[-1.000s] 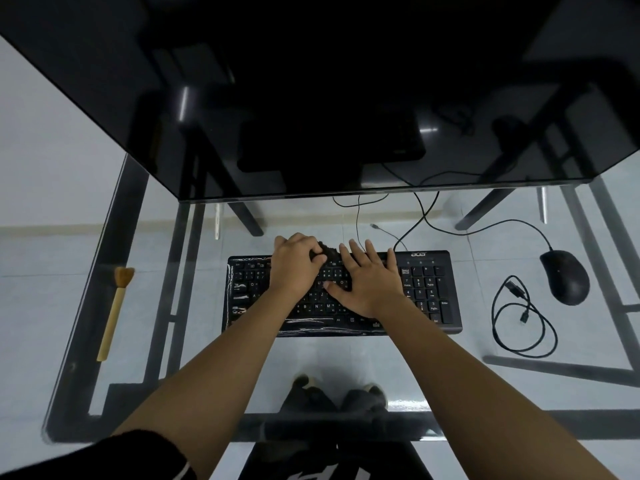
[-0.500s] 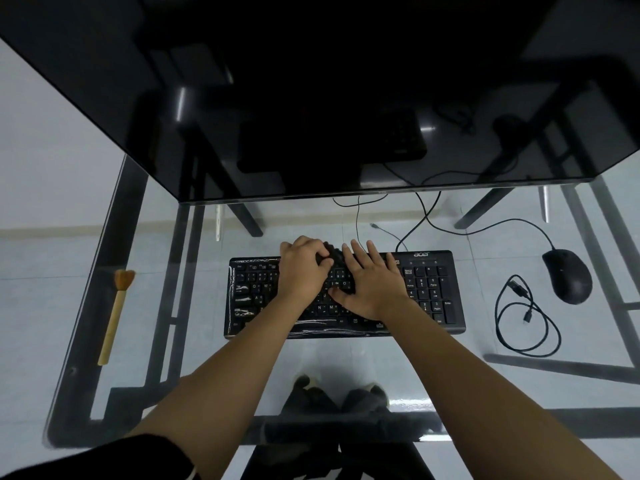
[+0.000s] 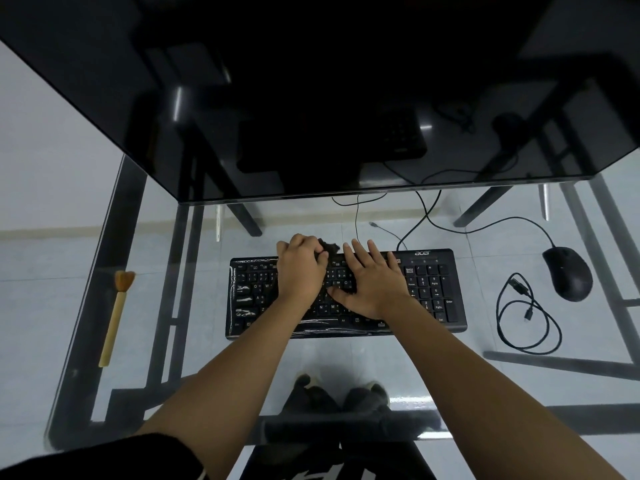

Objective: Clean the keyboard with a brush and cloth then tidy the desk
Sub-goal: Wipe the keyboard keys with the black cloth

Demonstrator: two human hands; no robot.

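A black keyboard [image 3: 429, 289] lies in the middle of the glass desk [image 3: 346, 358]. My left hand [image 3: 299, 271] grips a small dark cloth [image 3: 329, 247] at the keyboard's top edge, over the left-centre keys. My right hand [image 3: 369, 280] lies flat on the keys just right of it, fingers spread and straight. A wooden-handled brush [image 3: 116, 315] with tan bristles lies apart on the desk's left side.
A large dark monitor [image 3: 311, 98] overhangs the back of the desk. A black mouse [image 3: 568, 273] sits at the right, with a coiled black cable [image 3: 526, 317] beside it. My feet [image 3: 341, 388] show through the glass below.
My left hand has slid with the cloth to the right and up toward the keyboard's top edge. My right hand stays flat on the keys.
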